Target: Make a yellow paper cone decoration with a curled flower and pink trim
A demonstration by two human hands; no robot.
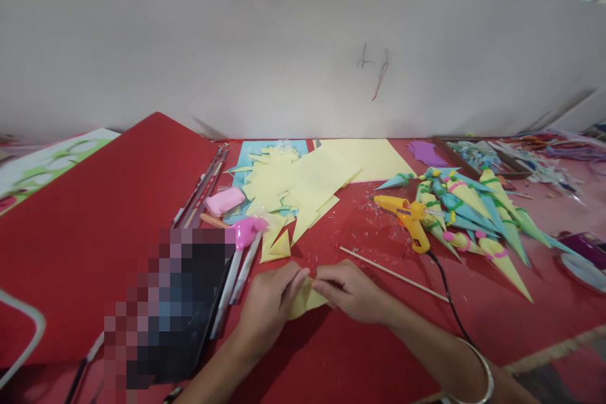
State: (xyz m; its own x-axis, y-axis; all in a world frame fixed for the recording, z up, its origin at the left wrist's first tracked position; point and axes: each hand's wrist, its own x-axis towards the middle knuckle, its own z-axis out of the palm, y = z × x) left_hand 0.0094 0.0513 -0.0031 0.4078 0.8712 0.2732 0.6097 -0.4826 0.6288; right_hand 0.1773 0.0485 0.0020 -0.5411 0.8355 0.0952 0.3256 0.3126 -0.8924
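At the far left, a large, flat, glossy red sheet (118,202) lies on the red tabletop (360,353). To its right is a dark, flat, rectangular device (208,290), partly blurred out, and just beyond its far end sit a pale pink wrapped block (225,201) and a bright pink soft lump in clear plastic (245,233). Slim white paper tubes (246,268) run from the lump towards the near edge. The left hand (269,297) is curled, thumb and fingers closed on the left side of a small folded piece of pale yellow paper (307,302), which is held between the two hands near the table's front. Beyond it spreads a heap of pale yellow paper sheets (317,177). The right hand (353,290) pinches the piece's right side, fingers bent and nearly together. Farther right, a thin wooden stick (392,273) lies slantwise, then a yellow glue gun (411,224) with a black cord, its body touching a cluster of slender yellow and blue paper cones (504,262) trimmed in green and pink.
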